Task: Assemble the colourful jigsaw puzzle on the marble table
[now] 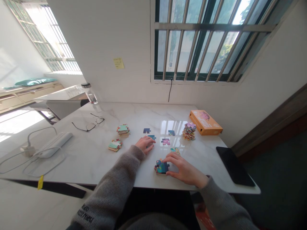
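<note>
My right hand (185,170) rests its fingers and thumb around a small stack of blue-and-teal jigsaw pieces (161,167) near the table's front edge, holding it. My left hand (145,144) lies on the white marble table (96,153), its fingertips beside a teal jigsaw piece (152,137). Single pieces lie ahead of my hands: a dark blue one (146,130), a blue one (171,133), a pink one (165,141) and a green one (175,151). A tall stack of jigsaw pieces (189,131) stands to the right, with two low stacks (123,130) (114,145) to the left.
An orange puzzle box (205,122) lies at the far right of the table. Black-framed glasses (88,124), a white power adapter with its cable (54,144), a glass bottle (92,94) and a black tablet (235,166) also sit around the tabletop.
</note>
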A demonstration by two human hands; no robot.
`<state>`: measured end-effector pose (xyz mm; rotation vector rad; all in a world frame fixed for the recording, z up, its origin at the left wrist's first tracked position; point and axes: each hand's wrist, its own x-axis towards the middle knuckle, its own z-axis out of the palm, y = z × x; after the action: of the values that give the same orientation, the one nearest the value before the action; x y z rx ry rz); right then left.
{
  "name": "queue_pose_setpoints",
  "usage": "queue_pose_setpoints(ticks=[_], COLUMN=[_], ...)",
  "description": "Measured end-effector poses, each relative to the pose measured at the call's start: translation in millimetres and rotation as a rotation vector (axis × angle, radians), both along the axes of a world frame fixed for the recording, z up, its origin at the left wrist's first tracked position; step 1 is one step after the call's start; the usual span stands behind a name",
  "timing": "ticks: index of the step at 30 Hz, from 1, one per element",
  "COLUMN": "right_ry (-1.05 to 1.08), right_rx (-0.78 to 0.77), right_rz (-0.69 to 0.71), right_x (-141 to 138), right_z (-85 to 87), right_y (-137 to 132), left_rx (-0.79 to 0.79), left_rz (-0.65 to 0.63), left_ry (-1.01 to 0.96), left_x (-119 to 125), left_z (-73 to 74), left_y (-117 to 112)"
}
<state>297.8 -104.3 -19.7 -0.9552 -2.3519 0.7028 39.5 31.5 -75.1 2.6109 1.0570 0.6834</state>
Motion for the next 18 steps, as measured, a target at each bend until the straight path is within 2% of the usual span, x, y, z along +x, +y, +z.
queue_pose_setpoints(ticks=[5, 9, 13, 16, 18], right_ry=[0.115, 0.183, 0.213, 0.212, 0.214], right_rx=[-0.013, 0.064, 0.170, 0.188, 0.189], right_rz=[-0.056, -0.113, -0.165, -0.177, -0.166], right_x=[5.3, 3.8, -1.2, -5.1, -7.3], right_z=[0.8, -0.9, -1.9, -1.5, -1.2], right_y=[3.6, 17.3, 38.9, 54.6, 62.4], left_rx=[0.002, -0.035, -0.179, -0.286, -0.302], left_rz=[-0.009, -0.002, -0.061, -0.126, -0.136], left_ry=[-0.120, -0.243, -0.343, -0.361, -0.371], left_x=[2.2, 5.4, 6.7, 7.5, 8.5], left_z=[4.0, 10.8, 17.1, 19.5, 18.6], left_y=[-1.2, -5.5, -13.2, -18.1, -18.5])
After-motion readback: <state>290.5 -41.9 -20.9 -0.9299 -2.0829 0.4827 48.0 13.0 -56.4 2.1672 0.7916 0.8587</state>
